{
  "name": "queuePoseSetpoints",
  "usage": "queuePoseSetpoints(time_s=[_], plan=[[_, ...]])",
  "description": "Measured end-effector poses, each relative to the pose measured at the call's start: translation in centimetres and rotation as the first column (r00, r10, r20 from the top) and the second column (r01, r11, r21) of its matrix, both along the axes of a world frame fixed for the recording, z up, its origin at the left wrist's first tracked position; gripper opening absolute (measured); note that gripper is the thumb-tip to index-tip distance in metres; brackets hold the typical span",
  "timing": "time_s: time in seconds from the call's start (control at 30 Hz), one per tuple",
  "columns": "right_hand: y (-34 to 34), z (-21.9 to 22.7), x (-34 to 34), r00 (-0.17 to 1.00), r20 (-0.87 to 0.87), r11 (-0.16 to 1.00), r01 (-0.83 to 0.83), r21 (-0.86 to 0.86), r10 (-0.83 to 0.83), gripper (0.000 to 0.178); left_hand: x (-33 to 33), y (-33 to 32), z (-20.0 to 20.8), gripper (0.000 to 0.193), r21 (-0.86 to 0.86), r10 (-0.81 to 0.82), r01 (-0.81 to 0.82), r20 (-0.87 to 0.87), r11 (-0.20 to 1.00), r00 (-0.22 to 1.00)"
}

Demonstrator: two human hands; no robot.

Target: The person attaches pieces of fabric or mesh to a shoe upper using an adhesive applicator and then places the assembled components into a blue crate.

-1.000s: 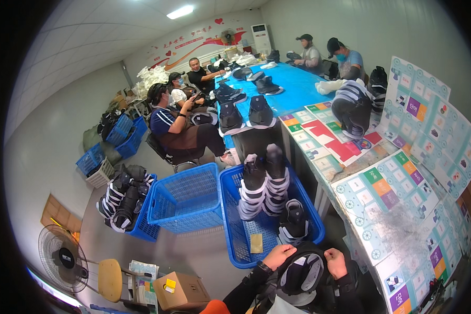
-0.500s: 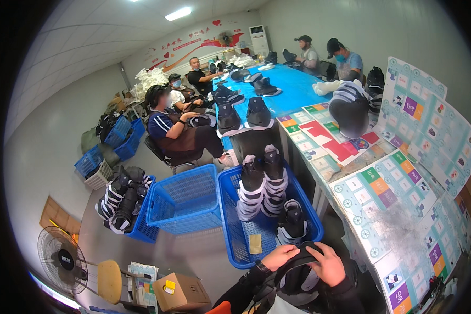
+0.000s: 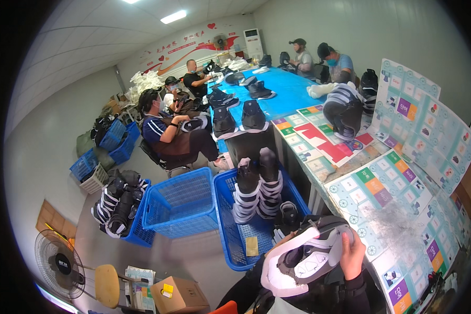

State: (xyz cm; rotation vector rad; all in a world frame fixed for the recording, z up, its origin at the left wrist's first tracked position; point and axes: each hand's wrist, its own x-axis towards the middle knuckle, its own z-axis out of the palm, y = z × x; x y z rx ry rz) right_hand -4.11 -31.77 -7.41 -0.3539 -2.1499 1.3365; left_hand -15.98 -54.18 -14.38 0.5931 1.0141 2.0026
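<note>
In front of my body a black shoe (image 3: 324,230) is tipped so its white and grey underside faces up. A broad white sole edge (image 3: 271,269) curves round its left end. My right hand (image 3: 353,254) is closed on the right end, thumb on the pale rim. My left hand (image 3: 283,242) shows only in part behind the shoe, against its far left side; most of its fingers are hidden. Just beyond, a blue basket (image 3: 222,225) holds two tall stacks of nested black-and-white shoes (image 3: 246,196) and another dark shoe (image 3: 289,214).
To my right stands a long table (image 3: 345,180) covered with printed sheets, with a stack of shoes (image 3: 343,107) on it. An open blue crate (image 3: 180,201) and a filled crate (image 3: 123,204) sit left. Co-workers sit around the blue tabletop (image 3: 288,94). A fan (image 3: 62,264) stands lower left.
The shoe has come up and turned from its dark opening to its pale underside. My right hand has shifted right along it, and my left hand has gone mostly behind it.
</note>
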Motion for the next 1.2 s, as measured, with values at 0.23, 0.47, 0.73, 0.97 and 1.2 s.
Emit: queuePoseSetpoints(time_s=[0.23,0.47,0.73,0.97,1.2], plan=[[1.7,-0.2,0.7,0.992,0.128,0.988,0.024,-0.152,-0.004,0.033,0.5,3.2,1.7,0.053,0.439,-0.111,-0.016,0.260,0.898,0.959],[2.5,-1.3,1.2,0.999,0.029,0.972,0.051,-0.229,-0.046,0.041,1.0,5.7,2.8,0.065,0.416,0.176,-0.315,0.339,0.853,0.924],[3.7,-2.1,3.4,0.994,-0.046,0.909,0.069,-0.410,-0.096,0.020,0.7,13.5,8.9,0.026,0.153,0.682,-0.671,-0.032,0.725,0.730],[11.5,-1.0,12.7,0.962,0.202,0.924,0.241,-0.297,-0.186,0.043,-2.0,22.1,12.1,0.037,-0.028,0.438,-0.469,-0.311,0.883,0.843],[30.9,-7.6,35.0,0.186,0.405,0.440,0.518,0.734,-0.895,0.084,-4.5,36.1,12.3,0.036,-0.249,0.083,-0.217,-0.458,0.944,0.885]])
